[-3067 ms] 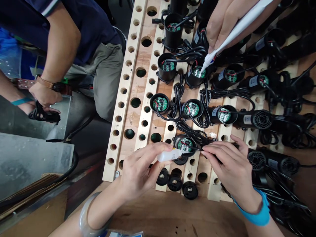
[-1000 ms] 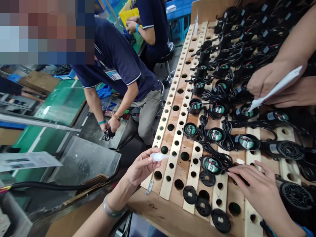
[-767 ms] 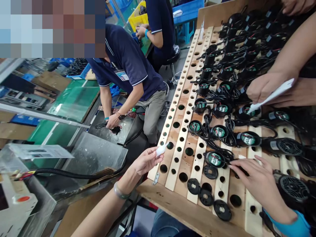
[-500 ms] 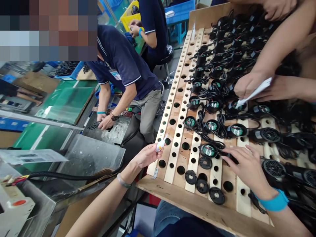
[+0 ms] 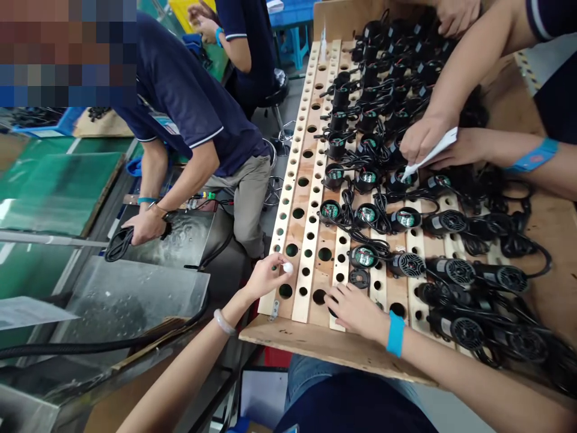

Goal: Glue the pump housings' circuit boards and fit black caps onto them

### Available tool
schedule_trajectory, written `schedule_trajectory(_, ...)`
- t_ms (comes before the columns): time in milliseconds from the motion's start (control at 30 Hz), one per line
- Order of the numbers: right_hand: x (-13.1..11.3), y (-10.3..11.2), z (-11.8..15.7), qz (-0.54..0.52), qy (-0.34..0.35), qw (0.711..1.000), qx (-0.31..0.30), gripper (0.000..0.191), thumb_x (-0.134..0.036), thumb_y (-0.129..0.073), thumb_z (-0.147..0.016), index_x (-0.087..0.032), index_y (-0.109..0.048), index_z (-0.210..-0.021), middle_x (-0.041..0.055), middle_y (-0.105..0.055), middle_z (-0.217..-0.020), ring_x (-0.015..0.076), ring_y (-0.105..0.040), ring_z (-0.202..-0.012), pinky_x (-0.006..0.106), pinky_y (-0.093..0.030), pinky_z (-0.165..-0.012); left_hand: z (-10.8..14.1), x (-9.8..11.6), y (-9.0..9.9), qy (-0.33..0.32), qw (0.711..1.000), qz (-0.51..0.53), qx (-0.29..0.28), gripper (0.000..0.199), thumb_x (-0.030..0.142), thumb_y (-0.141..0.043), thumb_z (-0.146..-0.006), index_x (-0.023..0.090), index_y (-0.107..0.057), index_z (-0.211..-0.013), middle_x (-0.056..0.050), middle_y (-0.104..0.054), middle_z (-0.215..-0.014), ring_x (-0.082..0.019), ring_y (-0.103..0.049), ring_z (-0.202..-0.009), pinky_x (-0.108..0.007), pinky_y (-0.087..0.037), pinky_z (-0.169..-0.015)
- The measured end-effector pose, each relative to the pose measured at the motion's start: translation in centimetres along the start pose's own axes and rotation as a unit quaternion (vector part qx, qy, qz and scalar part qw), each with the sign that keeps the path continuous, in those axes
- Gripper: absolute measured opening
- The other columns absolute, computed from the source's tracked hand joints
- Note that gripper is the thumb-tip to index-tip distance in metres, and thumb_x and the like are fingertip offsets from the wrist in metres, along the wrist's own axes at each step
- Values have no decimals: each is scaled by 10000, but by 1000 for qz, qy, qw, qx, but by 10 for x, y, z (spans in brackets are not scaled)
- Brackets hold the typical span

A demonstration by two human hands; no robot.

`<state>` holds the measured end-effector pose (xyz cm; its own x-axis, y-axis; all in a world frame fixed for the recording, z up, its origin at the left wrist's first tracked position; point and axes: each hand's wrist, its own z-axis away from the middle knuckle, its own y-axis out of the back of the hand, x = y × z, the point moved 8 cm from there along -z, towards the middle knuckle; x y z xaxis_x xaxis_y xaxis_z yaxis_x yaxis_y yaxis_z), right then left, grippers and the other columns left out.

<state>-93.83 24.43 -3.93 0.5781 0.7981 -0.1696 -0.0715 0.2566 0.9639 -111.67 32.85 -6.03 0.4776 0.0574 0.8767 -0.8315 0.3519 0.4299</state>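
Note:
In my left hand (image 5: pixel 269 276), closed over the left edge of the wooden rack (image 5: pixel 315 331), is a small white squeeze bottle (image 5: pixel 287 267) held by thumb and fingers. My right hand (image 5: pixel 356 310) lies low over the rack's near part, palm down, fingers apart and bent, hiding what is under it. A black round cover (image 5: pixel 359 278) shows just beyond its fingers. Behind that cover sits a black round housing (image 5: pixel 364 257) with a green circuit board inside. Its black cable is coiled beside it.
Several black housings with cables (image 5: pixel 367 214) fill the rack's middle and right. Across from me, a co-worker's hand (image 5: pixel 421 141) holds a white tube (image 5: pixel 435 150) with its tip at a housing. Another white bottle (image 5: pixel 323 48) stands at the far end. A seated co-worker (image 5: pixel 180 108) handles cable on the left.
My right hand has moved left and nearer to me, from beside a housing to over the loose black covers. My left hand still holds the bottle, its nozzle now turned from view.

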Motion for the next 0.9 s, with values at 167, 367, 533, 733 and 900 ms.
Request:
schedule_trajectory(167, 2, -1, 5, -30, -22, 999, 13, 339, -274, -702, -760, -148, -584, -1052, 99, -603, -1040, 263, -554, -934, 386, -500, -773, 6, -10, -4, -24, 995, -95, 10, 120, 241, -673, -737, 198, -601, -823, -21, -667, -863, -166, -553, -800, -282, -455, -731)
schedule_trajectory(367, 14, 3, 15, -173, -72, 982, 14, 398, -248, -711, -753, -160, -556, -1109, 100, -583, -1063, 265, -549, -964, 422, -513, -827, 9, -8, -4, -55, 990, -131, 2, 196, 235, -701, -740, 213, -611, -912, -18, -686, -955, -180, -560, -898, -299, -480, -792)
schedule_trajectory(533, 38, 20, 37, -347, -147, 918, 124, 557, -192, -659, -780, -205, -420, -1283, 98, -549, -1185, 240, -535, -1098, 395, -500, -924, 39, 24, 39, -45, 973, -202, 100, 278, 263, -676, -777, 218, -632, -1048, -21, -666, -922, -152, -573, -746, -259, -490, -662)
schedule_trajectory(733, 28, 65, 62, -373, -117, 876, 283, 553, -137, -595, -818, -210, -383, -1324, 112, -559, -1187, 239, -515, -1149, 435, -478, -967, 79, 90, -17, 109, 992, 23, -55, 355, 387, -531, -893, 238, -596, -1208, -44, -696, -1055, -188, -643, -962, -273, -517, -808)
schedule_trajectory(900, 17, 91, 66, -307, -53, 888, 339, 595, -116, -566, -843, -196, -324, -1380, 117, -579, -1191, 229, -518, -1149, 434, -486, -966, 59, 124, -114, 185, 917, 321, -146, 423, 504, -465, -909, 209, -626, -1166, -83, -644, -1165, -229, -569, -1122, -354, -452, -973)
